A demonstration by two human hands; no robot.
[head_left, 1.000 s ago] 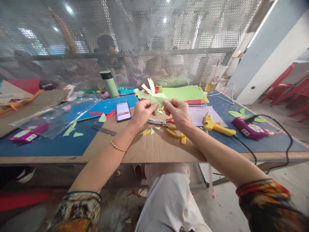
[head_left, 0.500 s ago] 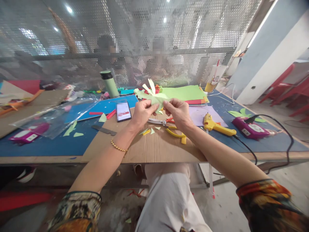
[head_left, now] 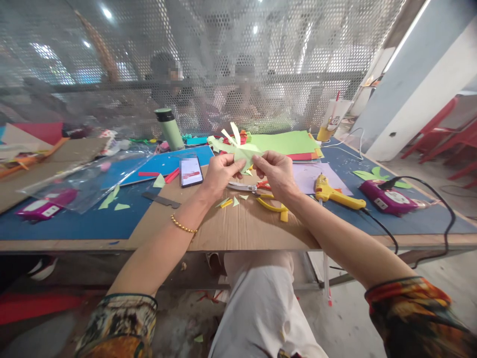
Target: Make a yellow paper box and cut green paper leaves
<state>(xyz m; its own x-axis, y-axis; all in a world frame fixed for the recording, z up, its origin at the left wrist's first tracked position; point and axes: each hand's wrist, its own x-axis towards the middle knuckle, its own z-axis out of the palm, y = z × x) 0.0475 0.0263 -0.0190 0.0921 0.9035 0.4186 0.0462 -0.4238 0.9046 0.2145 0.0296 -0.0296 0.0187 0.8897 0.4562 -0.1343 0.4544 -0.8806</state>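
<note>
A light green paper cutout (head_left: pixel 244 155) with several narrow strips fanning upward is held above the table between both hands. My left hand (head_left: pixel 223 171) pinches its left side, thumb on top. Its right side is gripped between thumb and fingers of my right hand (head_left: pixel 275 171). Below them, on the cardboard sheet (head_left: pixel 231 228), lie pliers with yellow handles (head_left: pixel 274 207), whose other parts my hands partly cover. Small green paper scraps (head_left: pixel 235 201) are scattered beside the pliers. A grey flat blade or ruler (head_left: pixel 160 200) rests left of my left hand.
A phone (head_left: pixel 191 170) and a green flask (head_left: pixel 169 129) stand on the left. To the right are a yellow glue gun (head_left: pixel 339 195), a purple power socket (head_left: pixel 387 197) with a black cable, and a drink cup (head_left: pixel 331 119). Green paper sheets (head_left: pixel 285 141) lie behind my hands.
Both hands keep their hold on the green paper cutout in nearly the same place. The view has shifted very slightly.
</note>
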